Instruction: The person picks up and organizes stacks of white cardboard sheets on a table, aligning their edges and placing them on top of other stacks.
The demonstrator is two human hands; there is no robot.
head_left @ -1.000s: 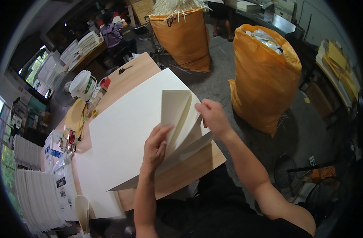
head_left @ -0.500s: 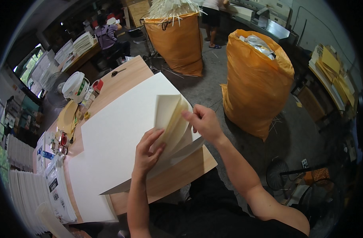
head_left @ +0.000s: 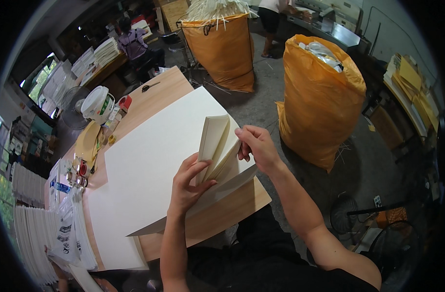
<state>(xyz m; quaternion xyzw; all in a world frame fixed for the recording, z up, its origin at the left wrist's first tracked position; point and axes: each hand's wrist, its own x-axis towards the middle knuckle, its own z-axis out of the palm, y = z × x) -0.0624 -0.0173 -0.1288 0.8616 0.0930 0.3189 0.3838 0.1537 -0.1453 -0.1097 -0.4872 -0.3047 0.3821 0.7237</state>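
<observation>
The left hand and the right hand both grasp a folded cream paper sheet, its leaves fanned open and raised above a large white sheet on the wooden table. The left fingers pinch the lower fold; the right fingers grip the upper edge. An orange sack stands on the floor just beyond the table.

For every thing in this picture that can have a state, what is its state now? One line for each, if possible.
Left hand: gripping the folded sheet's lower edge.
Right hand: pinching the fold's upper corner.
Folded sheet: bent over, layers fanned apart, not flat.
Large white sheets: lying flat on the wooden table.
Near orange sack: upright, top open, full.
Far orange sack: upright, open, strips sticking out.
White tub: lid on.
</observation>
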